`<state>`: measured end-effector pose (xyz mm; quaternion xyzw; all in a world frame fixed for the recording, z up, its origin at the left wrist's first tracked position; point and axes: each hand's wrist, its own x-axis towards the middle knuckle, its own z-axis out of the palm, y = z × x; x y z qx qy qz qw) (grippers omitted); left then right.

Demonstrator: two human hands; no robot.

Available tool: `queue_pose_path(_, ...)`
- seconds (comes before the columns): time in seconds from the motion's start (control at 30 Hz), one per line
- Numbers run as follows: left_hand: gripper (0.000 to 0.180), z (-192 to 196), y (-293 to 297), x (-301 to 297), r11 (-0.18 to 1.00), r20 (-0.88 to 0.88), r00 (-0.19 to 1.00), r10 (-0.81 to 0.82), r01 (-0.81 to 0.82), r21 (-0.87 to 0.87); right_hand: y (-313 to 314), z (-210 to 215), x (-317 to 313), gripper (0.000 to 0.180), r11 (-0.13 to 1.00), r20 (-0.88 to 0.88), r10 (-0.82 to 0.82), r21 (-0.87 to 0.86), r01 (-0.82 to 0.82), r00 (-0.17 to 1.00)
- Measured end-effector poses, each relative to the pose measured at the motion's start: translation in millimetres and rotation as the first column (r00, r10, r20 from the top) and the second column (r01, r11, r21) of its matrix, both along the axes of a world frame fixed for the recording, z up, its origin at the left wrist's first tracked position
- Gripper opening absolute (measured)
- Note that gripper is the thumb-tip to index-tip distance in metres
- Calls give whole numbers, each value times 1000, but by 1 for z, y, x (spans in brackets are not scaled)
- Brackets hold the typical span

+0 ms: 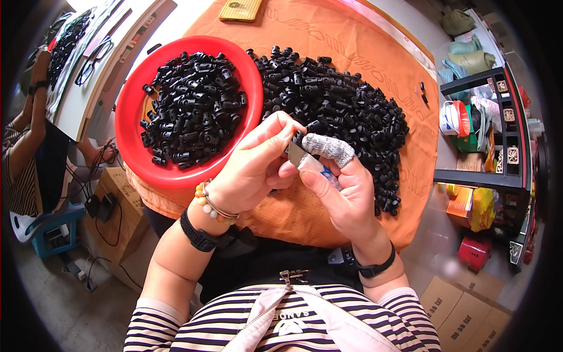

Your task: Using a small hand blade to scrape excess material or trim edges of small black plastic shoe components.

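Between the pinched fingertips of my left hand (252,158) is a small black plastic part (298,138), mostly hidden by the fingers. My right hand (349,193) is closed around a small knife (299,155) with a short flat blade and a white-and-blue wrapped handle. The blade meets or nearly meets the black part. A grey knitted cover (328,146) sits on my right index finger. Just beyond both hands lies a big heap of black plastic parts (352,105). Left of it, a red basin (246,70) holds many more of them.
An orange cloth (352,29) covers the table, with a yellow pad (240,9) at its far edge. A few loose parts (423,92) lie at the right. Shelves (481,176) stand farther right. At the left, another person's arm (40,88) reaches over a white table (88,76).
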<state>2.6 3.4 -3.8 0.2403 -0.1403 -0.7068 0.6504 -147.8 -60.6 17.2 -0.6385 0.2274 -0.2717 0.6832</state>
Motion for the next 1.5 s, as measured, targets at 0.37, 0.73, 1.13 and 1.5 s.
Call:
queue_pose_path(0.37, 16, -6, -1, 1, 999, -8, 1000, -30, 29, -33, -4, -3, -2, 30, 997, -22, -19, -73, 17, 1000)
queue_pose_path(0.73, 15, -8, -3, -3, 999, -42, 999, -19, 18, -30, -11, 11, -5, 37, 959, 22, -37, 281, 30, 999)
queue_pose_path(1.13, 13, 4, -1, -9, 998, 70, 997, -19, 15, 69, -15, 7, 16, 55, 979, 57, -135, 164, 124, 989)
queue_pose_path(1.5, 35, 3, 6, 45, 833, 114, 831, 545, -520, -189, -29, -9, -36, 58, 963, -251, -169, -249, 105, 953)
